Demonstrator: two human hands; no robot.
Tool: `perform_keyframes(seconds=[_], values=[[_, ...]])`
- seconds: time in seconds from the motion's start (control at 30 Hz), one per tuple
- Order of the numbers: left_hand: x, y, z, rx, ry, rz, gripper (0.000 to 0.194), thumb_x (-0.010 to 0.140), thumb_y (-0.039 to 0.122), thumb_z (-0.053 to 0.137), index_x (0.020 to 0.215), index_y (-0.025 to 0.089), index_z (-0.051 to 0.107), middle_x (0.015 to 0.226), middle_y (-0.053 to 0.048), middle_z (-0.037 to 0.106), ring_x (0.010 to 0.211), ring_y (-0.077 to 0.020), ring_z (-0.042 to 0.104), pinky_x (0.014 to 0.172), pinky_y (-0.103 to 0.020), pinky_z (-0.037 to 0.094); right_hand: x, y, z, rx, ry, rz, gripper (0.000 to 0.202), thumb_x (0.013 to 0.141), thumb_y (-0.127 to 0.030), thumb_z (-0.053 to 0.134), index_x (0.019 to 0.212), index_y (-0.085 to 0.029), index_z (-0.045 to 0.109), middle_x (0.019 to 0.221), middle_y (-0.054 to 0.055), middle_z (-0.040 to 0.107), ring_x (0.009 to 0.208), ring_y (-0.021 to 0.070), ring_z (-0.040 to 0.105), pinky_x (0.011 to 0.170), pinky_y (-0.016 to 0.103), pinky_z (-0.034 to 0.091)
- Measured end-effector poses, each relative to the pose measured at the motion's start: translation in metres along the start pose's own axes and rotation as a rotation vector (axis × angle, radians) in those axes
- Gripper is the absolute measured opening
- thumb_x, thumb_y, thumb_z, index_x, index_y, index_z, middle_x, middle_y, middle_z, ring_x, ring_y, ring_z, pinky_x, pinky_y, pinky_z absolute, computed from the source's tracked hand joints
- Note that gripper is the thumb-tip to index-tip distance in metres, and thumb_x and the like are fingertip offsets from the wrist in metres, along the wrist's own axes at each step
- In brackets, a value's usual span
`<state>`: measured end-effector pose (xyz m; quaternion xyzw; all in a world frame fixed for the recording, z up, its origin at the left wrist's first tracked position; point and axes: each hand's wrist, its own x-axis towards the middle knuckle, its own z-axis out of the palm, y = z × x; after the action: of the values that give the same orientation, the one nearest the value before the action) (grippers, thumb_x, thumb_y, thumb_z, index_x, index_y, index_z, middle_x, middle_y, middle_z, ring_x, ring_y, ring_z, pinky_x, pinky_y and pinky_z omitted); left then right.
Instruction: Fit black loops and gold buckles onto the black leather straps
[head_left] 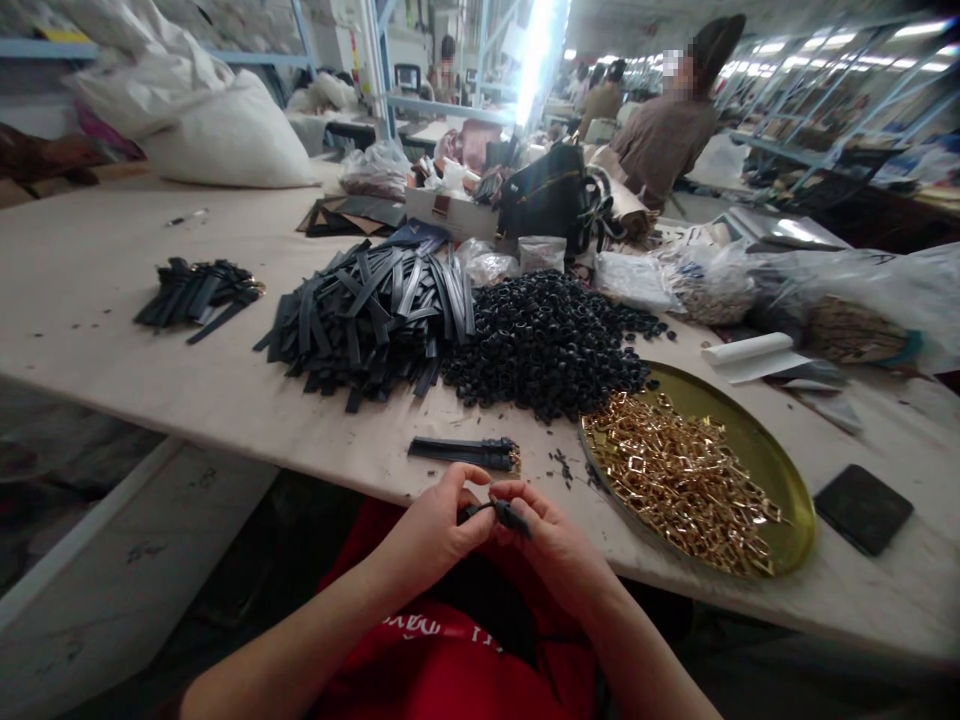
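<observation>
Both hands meet just in front of the table edge, over my lap. A short black strap point(511, 517) is pinched between them, with my left hand point(448, 518) closed on one end and my right hand point(541, 530) closed on the other. Fingers cover much of it, and I cannot tell whether a buckle is on it. Just beyond the hands lies a small stack of black straps with gold buckles point(461, 453). Farther back are a heap of loose black straps point(375, 315) and a pile of small black loops point(536, 345). Gold buckles point(679, 480) fill a round brass tray point(796, 500).
A bundle of black straps point(199, 292) lies at the left. To the right of the tray rests a dark flat square point(864, 508). Behind the piles stand a black bag point(546, 200), a white box point(450, 210) and plastic bags. A person point(664, 130) is beyond the table.
</observation>
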<state>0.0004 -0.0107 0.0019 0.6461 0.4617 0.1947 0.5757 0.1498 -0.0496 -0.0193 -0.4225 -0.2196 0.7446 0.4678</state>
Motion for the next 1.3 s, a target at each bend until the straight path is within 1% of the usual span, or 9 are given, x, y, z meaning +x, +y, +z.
perform_keyframes(seconds=[0.23, 0.37, 0.47, 0.57, 0.67, 0.8, 1.07, 1.17, 1.3], values=[[0.017, -0.001, -0.002, 0.258, 0.067, -0.063, 0.026, 0.074, 0.039, 0.055, 0.086, 0.017, 0.054, 0.071, -0.001, 0.062, 0.065, -0.0154, 0.055, 0.057, -0.025, 0.039, 0.006, 0.005, -0.013, -0.006, 0.009, 0.055, 0.025, 0.068, -0.033, 0.069, 0.076, -0.018, 0.051, 0.067, -0.003, 0.055, 0.058, 0.0091, 0.049, 0.057, 0.022, 0.037], [0.02, 0.001, 0.0, -0.003, -0.04, -0.115, 0.023, 0.076, 0.037, 0.055, 0.081, 0.015, 0.054, 0.07, 0.0, 0.06, 0.06, -0.0112, 0.051, 0.053, -0.021, 0.039, 0.01, -0.003, -0.014, -0.143, 0.108, -0.1, 0.026, 0.071, -0.039, 0.064, 0.074, -0.018, 0.049, 0.064, -0.004, 0.052, 0.058, 0.0099, 0.047, 0.058, 0.023, 0.038], [0.018, 0.005, 0.001, -0.209, -0.094, -0.158, 0.024, 0.076, 0.035, 0.057, 0.087, 0.014, 0.052, 0.07, 0.001, 0.058, 0.057, -0.0085, 0.049, 0.05, -0.018, 0.039, 0.015, -0.007, -0.016, -0.388, 0.295, -0.244, 0.025, 0.075, -0.04, 0.058, 0.071, -0.019, 0.045, 0.059, -0.004, 0.049, 0.056, 0.0102, 0.045, 0.056, 0.023, 0.037], [0.018, 0.005, 0.002, -0.259, -0.107, -0.167, 0.022, 0.075, 0.03, 0.057, 0.089, 0.014, 0.053, 0.073, 0.001, 0.059, 0.058, -0.0087, 0.05, 0.052, -0.019, 0.041, 0.015, -0.005, -0.019, -0.617, 0.41, -0.382, 0.02, 0.075, -0.034, 0.058, 0.084, -0.021, 0.046, 0.063, -0.005, 0.047, 0.056, 0.0107, 0.045, 0.054, 0.023, 0.036], [0.018, 0.001, 0.005, -0.276, -0.116, -0.181, 0.02, 0.074, 0.028, 0.057, 0.088, 0.013, 0.054, 0.073, 0.0, 0.06, 0.06, -0.0102, 0.053, 0.056, -0.022, 0.043, 0.01, -0.003, -0.022, -0.827, 0.281, -0.405, 0.016, 0.08, -0.031, 0.051, 0.092, -0.021, 0.05, 0.066, -0.003, 0.051, 0.057, 0.0121, 0.048, 0.054, 0.024, 0.036], [0.014, -0.004, 0.011, -0.342, -0.146, -0.227, 0.016, 0.071, 0.023, 0.06, 0.083, 0.013, 0.055, 0.067, 0.002, 0.06, 0.058, -0.0098, 0.055, 0.056, -0.021, 0.043, -0.002, -0.003, -0.023, -1.058, 0.157, -0.398, 0.01, 0.082, -0.029, 0.046, 0.086, -0.022, 0.052, 0.063, -0.001, 0.055, 0.056, 0.014, 0.051, 0.052, 0.025, 0.035], [-0.009, -0.007, 0.017, -0.315, -0.243, -0.307, 0.022, 0.065, 0.017, 0.061, 0.086, 0.014, 0.053, 0.057, 0.004, 0.059, 0.053, -0.0115, 0.057, 0.048, -0.02, 0.04, -0.027, -0.009, -0.016, -1.306, -0.084, -0.321, 0.014, 0.083, -0.027, 0.044, 0.084, -0.021, 0.056, 0.068, 0.002, 0.06, 0.06, 0.0156, 0.052, 0.054, 0.026, 0.032], [-0.017, -0.006, 0.02, -0.301, -0.24, -0.289, 0.022, 0.064, 0.018, 0.062, 0.085, 0.014, 0.054, 0.061, 0.003, 0.06, 0.054, -0.0119, 0.058, 0.049, -0.02, 0.042, -0.038, -0.004, -0.014, -1.16, -0.114, -0.273, 0.018, 0.085, -0.031, 0.042, 0.083, -0.021, 0.056, 0.072, 0.002, 0.059, 0.063, 0.015, 0.051, 0.056, 0.026, 0.034], [-0.027, 0.002, 0.014, -0.193, -0.266, -0.209, 0.02, 0.072, 0.025, 0.055, 0.089, 0.015, 0.054, 0.067, 0.001, 0.062, 0.056, -0.0118, 0.058, 0.052, -0.021, 0.043, -0.046, 0.009, -0.011, -0.77, -0.002, -0.241, 0.029, 0.088, -0.042, 0.035, 0.099, -0.02, 0.051, 0.066, -0.001, 0.05, 0.057, 0.0125, 0.045, 0.052, 0.024, 0.035]])
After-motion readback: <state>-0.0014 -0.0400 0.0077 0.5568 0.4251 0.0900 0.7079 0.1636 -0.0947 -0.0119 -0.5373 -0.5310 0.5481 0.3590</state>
